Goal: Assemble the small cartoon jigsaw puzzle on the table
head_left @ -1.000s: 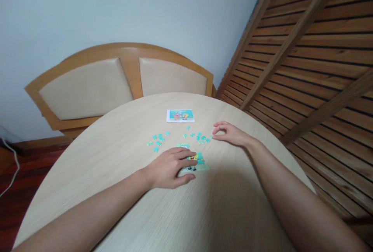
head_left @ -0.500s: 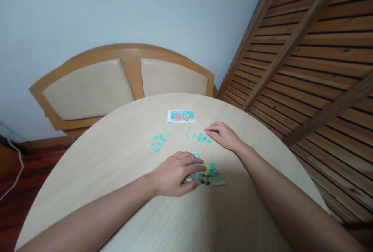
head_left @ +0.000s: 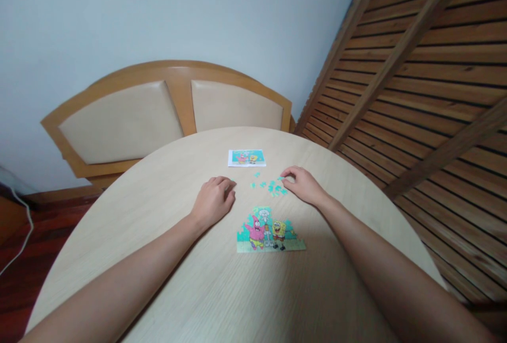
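A partly assembled jigsaw puzzle (head_left: 257, 234) lies flat on the table, showing a pink starfish, a pale figure and a yellow sponge character. Its upper edge is uneven. Beyond it, to the left, my left hand (head_left: 216, 197) has its fingers curled down, with a bit of a teal puzzle piece (head_left: 233, 183) showing at the fingertips. The hand hides the left group of loose pieces. To the right, my right hand (head_left: 303, 183) pinches a teal piece (head_left: 281, 178) between thumb and forefinger. Several loose teal pieces (head_left: 271, 188) lie just left of that hand.
A small reference picture (head_left: 247, 158) of the same characters lies farther back on the round wooden table (head_left: 190, 295). Behind the table stands a padded bench back (head_left: 122, 121) against a pale wall. A slatted wooden panel (head_left: 415, 79) leans at the right.
My left hand has moved off the assembled puzzle, forward and left onto the left group of loose pieces, uncovering the puzzle picture. My right hand stays nearly in place, barely shifted.
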Tool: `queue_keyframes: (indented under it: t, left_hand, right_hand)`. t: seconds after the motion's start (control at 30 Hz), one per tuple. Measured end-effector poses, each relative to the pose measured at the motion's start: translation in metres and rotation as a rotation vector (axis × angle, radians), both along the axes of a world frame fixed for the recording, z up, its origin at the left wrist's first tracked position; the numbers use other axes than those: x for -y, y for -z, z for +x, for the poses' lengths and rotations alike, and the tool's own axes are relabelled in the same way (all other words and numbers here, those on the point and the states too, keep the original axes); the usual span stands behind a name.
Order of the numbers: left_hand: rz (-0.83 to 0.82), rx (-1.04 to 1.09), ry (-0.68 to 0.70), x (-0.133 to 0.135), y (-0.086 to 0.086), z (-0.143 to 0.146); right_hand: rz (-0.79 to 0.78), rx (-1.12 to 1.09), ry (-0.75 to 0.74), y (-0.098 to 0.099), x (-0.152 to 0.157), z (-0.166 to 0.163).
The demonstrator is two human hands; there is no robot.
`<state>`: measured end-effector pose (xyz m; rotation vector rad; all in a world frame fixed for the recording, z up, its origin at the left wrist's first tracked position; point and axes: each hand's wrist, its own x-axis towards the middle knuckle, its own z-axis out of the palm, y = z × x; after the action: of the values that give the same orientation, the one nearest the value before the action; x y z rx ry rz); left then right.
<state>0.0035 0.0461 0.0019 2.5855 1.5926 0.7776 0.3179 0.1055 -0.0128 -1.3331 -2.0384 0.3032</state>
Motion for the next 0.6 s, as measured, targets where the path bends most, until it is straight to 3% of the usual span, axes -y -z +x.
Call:
queue_keyframes:
  t: [0.2, 0.33, 0.47, 0.6]
  left_hand:
    - [0.008, 0.092, 0.125, -0.003, 0.003, 0.001]
    - [-0.015, 0.133, 0.192, 0.003, -0.005, 0.006]
    - [-0.015, 0.172, 0.251, 0.009, -0.011, 0.010]
    - [-0.034, 0.156, 0.360, 0.010, -0.012, 0.011]
  right_hand:
    - [-0.022, -0.094, -0.026, -0.017, 0.014, -0.017]
    - [-0.068, -0.202, -0.185, -0.027, 0.029, -0.044]
    - [-0.096, -0.143, -0.337, -0.028, 0.043, -0.065]
    - [-0.138, -0.166, -0.362, -0.024, 0.049, -0.071]
